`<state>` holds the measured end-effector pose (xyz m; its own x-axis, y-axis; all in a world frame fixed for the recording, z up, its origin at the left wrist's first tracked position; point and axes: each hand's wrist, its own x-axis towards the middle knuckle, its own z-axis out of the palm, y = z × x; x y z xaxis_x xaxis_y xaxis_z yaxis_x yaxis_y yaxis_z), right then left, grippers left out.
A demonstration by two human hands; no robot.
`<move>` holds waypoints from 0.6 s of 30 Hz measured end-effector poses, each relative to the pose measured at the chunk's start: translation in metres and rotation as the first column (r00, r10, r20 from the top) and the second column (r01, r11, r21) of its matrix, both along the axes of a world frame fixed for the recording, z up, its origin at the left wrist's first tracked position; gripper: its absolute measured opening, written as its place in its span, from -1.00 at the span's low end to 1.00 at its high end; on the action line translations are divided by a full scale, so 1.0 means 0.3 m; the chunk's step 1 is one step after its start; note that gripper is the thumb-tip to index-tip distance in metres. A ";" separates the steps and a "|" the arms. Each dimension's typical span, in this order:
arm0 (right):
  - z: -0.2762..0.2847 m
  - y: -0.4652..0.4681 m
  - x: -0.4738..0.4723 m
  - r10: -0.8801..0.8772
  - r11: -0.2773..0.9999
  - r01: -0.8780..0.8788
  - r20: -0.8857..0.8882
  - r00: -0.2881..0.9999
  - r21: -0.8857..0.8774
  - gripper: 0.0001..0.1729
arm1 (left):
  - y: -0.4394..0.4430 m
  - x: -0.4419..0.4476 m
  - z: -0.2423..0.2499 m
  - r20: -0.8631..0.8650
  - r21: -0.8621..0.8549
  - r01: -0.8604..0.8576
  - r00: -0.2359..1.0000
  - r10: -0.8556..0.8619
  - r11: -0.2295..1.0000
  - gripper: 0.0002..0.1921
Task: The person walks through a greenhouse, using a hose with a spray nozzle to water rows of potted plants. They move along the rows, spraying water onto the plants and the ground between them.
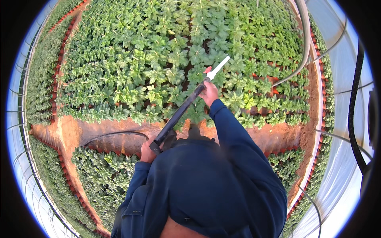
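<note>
Diagonally in front of my body I hold a thick black tube (183,111) with a tapered white nozzle (219,67) at its far end. A small red part (207,70), possibly a valve handle, sticks out beside the nozzle's base. My right hand (210,92) grips the tube just behind the nozzle. Down at the near end, my left hand (147,151) is closed around the tube at waist height, its fingers partly hidden. The nozzle points forward and right, over leafy green plants (175,56) in the bed before me. No water shows at its tip.
I stand on a bare soil path (104,126) between planted beds. A dark hose (116,133) curves along it on my left. Red-brown edging (61,50) borders the beds. At right, a curved metal pipe (306,35) reaches over the plants near translucent plastic sheeting (342,113).
</note>
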<state>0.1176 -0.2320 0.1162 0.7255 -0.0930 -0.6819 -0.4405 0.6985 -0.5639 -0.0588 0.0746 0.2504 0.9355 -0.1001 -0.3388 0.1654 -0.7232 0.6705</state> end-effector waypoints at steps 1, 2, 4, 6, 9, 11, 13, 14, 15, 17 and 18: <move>-0.009 0.000 -0.014 -0.004 1.000 0.004 -0.021 1.000 -0.002 -0.84 | 0.006 -0.004 0.001 0.003 0.009 0.018 1.000 -0.018 1.000 -0.72; -0.021 -0.006 -0.029 0.003 1.000 -0.003 -0.023 1.000 -0.006 -0.83 | 0.006 -0.007 0.003 0.010 0.017 0.024 1.000 -0.024 1.000 -0.71; -0.042 -0.012 -0.054 0.019 1.000 -0.019 -0.030 0.999 -0.008 -0.83 | 0.009 -0.012 0.005 0.022 0.038 0.036 0.999 -0.036 0.999 -0.70; -0.053 -0.012 -0.077 -0.010 1.000 0.011 -0.027 1.000 0.010 -0.81 | 0.016 -0.015 0.003 0.034 0.056 0.048 0.998 -0.050 0.997 -0.69; -0.055 0.008 -0.110 -0.038 0.999 0.037 -0.040 0.998 -0.023 -0.78 | 0.024 -0.027 0.019 0.004 0.099 0.063 0.998 -0.064 0.993 -0.68; -0.051 0.015 -0.137 -0.042 0.998 0.038 -0.072 0.997 -0.052 -0.75 | 0.022 -0.029 0.051 -0.030 0.148 0.080 0.997 -0.077 0.986 -0.68; -0.040 0.024 -0.164 -0.032 0.998 0.025 -0.116 0.993 -0.058 -0.72 | 0.023 -0.020 0.093 -0.058 0.218 0.101 0.994 -0.090 0.971 -0.68; -0.078 0.025 -0.186 -0.036 0.998 0.031 -0.112 0.993 -0.048 -0.72 | 0.034 -0.020 0.096 -0.058 0.207 0.126 0.991 -0.117 0.970 -0.68; -0.077 0.030 -0.203 -0.054 0.998 0.050 -0.125 0.991 -0.038 -0.73 | 0.049 -0.022 0.099 -0.059 0.197 0.147 0.989 -0.137 0.969 -0.68; -0.077 0.043 -0.240 -0.093 0.996 0.090 -0.151 0.984 -0.021 -0.74 | 0.064 -0.019 0.112 -0.058 0.166 0.173 0.985 -0.165 0.971 -0.68; -0.079 0.046 -0.261 -0.081 0.996 0.075 -0.160 0.984 -0.045 -0.76 | 0.071 -0.016 0.127 -0.059 0.145 0.179 0.983 -0.172 0.973 -0.67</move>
